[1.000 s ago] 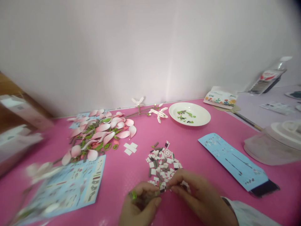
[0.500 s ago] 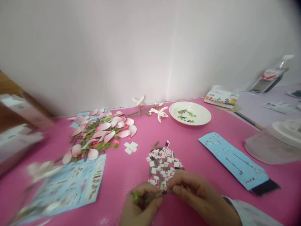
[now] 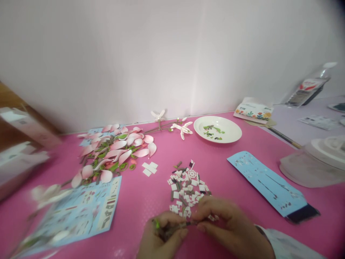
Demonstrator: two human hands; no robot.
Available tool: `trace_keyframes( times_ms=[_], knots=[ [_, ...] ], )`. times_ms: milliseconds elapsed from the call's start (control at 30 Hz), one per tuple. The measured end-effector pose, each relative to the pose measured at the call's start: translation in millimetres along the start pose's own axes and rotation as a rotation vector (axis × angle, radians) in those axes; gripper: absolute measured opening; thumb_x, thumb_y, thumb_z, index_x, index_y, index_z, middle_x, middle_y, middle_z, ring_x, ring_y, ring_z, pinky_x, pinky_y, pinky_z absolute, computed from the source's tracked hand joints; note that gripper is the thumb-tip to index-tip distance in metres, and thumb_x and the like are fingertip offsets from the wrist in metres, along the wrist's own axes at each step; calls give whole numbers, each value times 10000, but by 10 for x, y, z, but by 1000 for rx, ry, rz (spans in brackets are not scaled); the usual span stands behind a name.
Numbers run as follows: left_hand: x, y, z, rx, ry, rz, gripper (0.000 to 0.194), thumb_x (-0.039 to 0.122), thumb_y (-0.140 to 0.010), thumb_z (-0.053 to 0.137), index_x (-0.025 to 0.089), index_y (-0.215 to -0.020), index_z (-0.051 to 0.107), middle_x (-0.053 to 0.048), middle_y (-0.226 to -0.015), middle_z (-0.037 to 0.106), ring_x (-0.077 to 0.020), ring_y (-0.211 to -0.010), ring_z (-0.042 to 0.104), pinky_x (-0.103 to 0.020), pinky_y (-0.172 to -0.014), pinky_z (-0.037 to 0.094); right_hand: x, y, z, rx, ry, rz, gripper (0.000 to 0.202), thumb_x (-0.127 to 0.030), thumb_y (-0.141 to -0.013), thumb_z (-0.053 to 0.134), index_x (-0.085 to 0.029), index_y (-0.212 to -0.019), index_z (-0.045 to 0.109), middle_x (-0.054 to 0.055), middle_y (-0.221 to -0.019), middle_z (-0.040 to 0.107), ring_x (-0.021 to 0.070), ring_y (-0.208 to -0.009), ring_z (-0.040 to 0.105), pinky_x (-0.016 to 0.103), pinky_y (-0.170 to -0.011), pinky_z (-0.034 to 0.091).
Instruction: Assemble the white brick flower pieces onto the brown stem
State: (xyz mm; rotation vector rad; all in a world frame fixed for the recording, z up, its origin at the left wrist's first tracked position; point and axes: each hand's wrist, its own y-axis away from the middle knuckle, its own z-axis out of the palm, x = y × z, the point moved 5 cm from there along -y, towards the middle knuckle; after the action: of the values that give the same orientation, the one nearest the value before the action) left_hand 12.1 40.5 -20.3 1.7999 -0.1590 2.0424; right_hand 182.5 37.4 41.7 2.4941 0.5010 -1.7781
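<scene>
My left hand (image 3: 163, 237) is closed round a grey-brown stem piece (image 3: 172, 228) with a bright green tip, near the bottom centre. Thumb and finger of my right hand (image 3: 226, 225) pinch the right end of the same stem, where a dark part shows between the hands. Just beyond them lies a pile of small white, grey and dark pieces (image 3: 185, 190), partly covered by my right hand. Four-sided white tiles (image 3: 150, 168) lie left of the pile.
Pink petals (image 3: 118, 145) and green parts are heaped at the left, above a blue instruction sheet (image 3: 88, 208). White flowers on a branch (image 3: 182, 130) lie near the wall, beside a plate (image 3: 234, 135). A blue booklet (image 3: 264, 183) is at the right.
My right hand has shifted slightly, and its fingertips sit a little lower on the stem's end. A bit more of the stem shows at my left fingertips.
</scene>
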Motion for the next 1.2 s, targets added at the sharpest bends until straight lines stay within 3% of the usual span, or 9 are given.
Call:
trace_keyframes(
  times_ms=[600,1200],
  knots=[
    [66,25,-3,-24,-104,29,86,272,-756,692,198,-792,715,-29,-721,670,-181,-712,585,-268,-683,454,28,1,63,-35,-2,16,51,-220,-807,659,-188,-797,697,39,-773,708,145,-729,655,246,-692,499],
    [51,26,39,-97,-164,-8,117,293,-785,638,176,-774,644,15,-638,518,-143,-596,448,-254,-579,371,39,7,136,-27,-22,48,144,-292,-816,658,-174,-742,696,44,-723,701,147,-692,640,241,-656,481]
  ],
)
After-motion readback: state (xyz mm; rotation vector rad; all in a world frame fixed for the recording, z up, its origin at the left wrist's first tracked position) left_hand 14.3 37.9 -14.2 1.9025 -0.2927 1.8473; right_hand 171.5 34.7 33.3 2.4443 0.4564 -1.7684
